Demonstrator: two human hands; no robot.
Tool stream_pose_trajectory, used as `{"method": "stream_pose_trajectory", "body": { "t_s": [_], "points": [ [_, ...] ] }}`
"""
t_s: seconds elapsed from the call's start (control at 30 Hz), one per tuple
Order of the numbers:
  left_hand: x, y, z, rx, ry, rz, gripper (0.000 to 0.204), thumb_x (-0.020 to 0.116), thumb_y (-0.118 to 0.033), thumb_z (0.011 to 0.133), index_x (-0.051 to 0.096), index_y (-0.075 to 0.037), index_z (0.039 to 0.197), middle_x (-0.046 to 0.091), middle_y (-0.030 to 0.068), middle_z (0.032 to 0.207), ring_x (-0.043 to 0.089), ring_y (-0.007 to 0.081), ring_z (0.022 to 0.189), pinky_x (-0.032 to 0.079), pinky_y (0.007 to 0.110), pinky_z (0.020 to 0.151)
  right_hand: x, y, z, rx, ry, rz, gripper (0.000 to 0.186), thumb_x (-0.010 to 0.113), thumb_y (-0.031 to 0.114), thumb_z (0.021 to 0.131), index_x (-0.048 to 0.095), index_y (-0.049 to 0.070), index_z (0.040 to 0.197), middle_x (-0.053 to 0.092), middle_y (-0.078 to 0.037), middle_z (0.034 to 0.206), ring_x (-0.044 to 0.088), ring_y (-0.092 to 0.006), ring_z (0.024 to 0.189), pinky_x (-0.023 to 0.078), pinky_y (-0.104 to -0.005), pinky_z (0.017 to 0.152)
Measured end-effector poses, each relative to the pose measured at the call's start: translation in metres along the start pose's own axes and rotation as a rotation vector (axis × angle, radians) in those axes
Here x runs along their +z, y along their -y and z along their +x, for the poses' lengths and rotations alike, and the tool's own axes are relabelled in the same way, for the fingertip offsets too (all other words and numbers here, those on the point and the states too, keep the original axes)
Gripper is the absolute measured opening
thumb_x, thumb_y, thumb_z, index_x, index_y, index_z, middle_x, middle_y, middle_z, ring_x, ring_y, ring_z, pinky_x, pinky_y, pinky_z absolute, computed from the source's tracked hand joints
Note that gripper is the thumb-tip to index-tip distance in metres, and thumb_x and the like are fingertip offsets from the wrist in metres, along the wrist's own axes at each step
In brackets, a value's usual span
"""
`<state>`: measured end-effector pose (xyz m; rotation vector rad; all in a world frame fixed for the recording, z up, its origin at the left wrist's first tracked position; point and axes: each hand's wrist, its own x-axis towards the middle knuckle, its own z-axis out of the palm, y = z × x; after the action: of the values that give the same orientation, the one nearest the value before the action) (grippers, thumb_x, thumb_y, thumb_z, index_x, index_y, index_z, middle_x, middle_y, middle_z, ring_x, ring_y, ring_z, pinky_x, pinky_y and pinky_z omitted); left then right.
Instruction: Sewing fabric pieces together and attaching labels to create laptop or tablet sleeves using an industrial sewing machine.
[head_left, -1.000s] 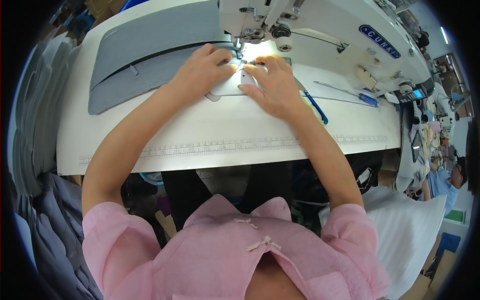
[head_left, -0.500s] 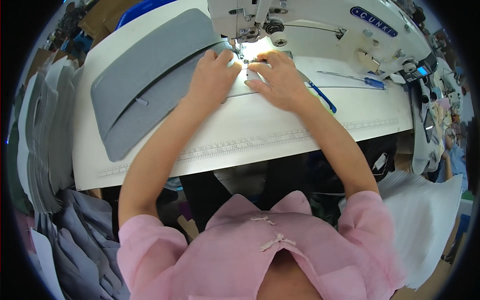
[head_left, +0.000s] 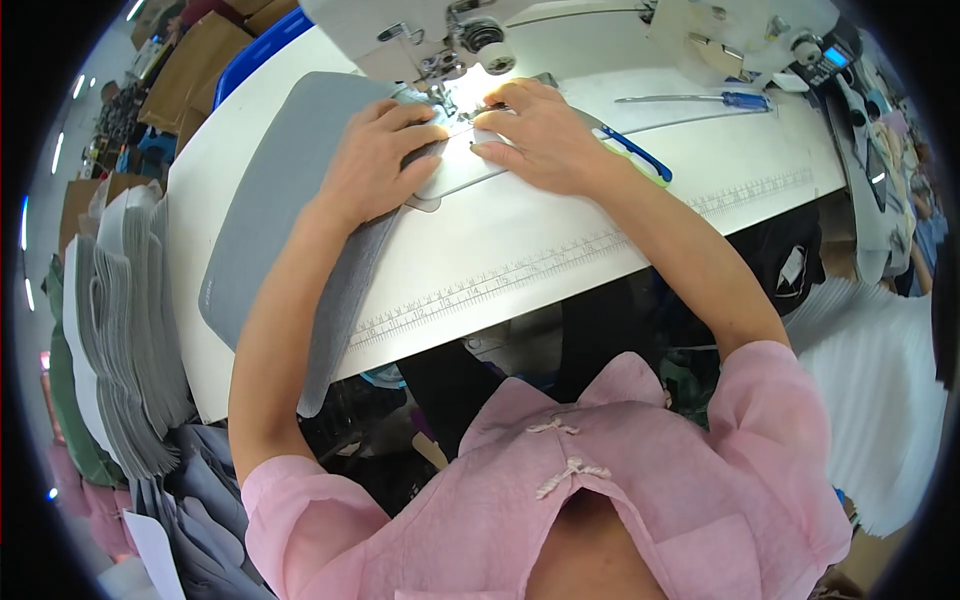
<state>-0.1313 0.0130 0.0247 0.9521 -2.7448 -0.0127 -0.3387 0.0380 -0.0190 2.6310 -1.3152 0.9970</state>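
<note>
A grey fabric panel lies on the white table, left of the sewing machine's needle area, with a narrow end hanging over the front edge. My left hand rests on this panel, its thumb and fingers apart, fingertips close to the lit presser foot. Across the needle area, my right hand lies with the thumb apart from the stretched fingers, which touch down just right of the foot. No held thing shows in it. My left forearm covers part of the panel.
The white sewing machine stands over the table's far side. Right of my right hand lie a blue-handled cutter and a screwdriver. A ruler scale runs along the front edge. Folded grey pieces are stacked at the left.
The grey panel has turned, its lower end swinging toward me and over the table edge. My left hand has spread its fingers on it. The whole view has shifted.
</note>
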Motion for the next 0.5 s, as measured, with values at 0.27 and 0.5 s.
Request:
{"method": "stream_pose_trajectory", "body": {
  "t_s": [0.27,0.5],
  "points": [
    [0.029,-0.015,-0.011,-0.085,-0.144,0.037,0.028,0.048,-0.021,0.081,0.049,-0.006,0.105,0.045,0.0118,0.121,0.036,0.0378,0.116,0.029,0.043,0.094,0.004,-0.002,-0.002,0.006,0.004,-0.003,0.025,0.056,0.028,0.079,0.060,0.008,0.094,0.052,-0.009,0.106,0.044,-0.0255,0.104,0.034,-0.0373,0.089],
    [0.040,-0.045,0.000,-0.294,-0.217,0.203,0.025,0.048,-0.021,0.082,0.049,-0.004,0.100,0.043,0.0150,0.120,0.036,0.0416,0.113,0.032,0.047,0.090,0.002,-0.002,-0.002,0.003,0.014,-0.002,0.023,0.056,0.025,0.079,0.061,0.008,0.092,0.052,-0.009,0.103,0.045,-0.0269,0.103,0.036,-0.0369,0.088]
  ]
}}
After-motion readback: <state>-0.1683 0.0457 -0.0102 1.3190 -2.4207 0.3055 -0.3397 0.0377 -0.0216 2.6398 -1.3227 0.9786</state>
